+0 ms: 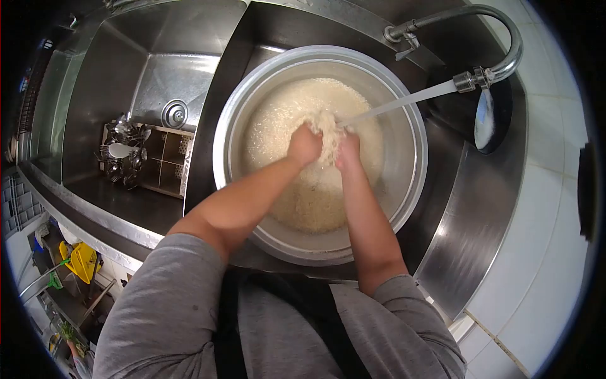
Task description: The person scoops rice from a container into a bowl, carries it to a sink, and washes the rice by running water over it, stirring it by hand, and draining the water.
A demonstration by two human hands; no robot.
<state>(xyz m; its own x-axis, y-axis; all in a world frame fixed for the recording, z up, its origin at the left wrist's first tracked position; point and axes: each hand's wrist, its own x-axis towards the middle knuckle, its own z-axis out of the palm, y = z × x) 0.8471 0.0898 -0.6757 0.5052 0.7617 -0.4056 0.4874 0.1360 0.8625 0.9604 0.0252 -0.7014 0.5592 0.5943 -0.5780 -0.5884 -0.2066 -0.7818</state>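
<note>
A large round metal pot [225, 126] stands in the right sink, with pale rice [284, 101] under cloudy water in it. My left hand [305, 145] and my right hand [348, 150] are close together over the middle of the pot, fingers curled around a clump of wet rice [327, 136] between them. The fingertips are partly hidden by rice and splashing. A stream of water [410, 99] runs from the curved faucet [475, 80] at the upper right and lands by my right hand.
In the left sink [170, 76], a divided rack [165, 161] holds spoons and other cutlery [126, 151]. A black pan-like item [499, 123] rests below the faucet. At the lower left are a yellow container [81, 261] and part of another person's arm [79, 359].
</note>
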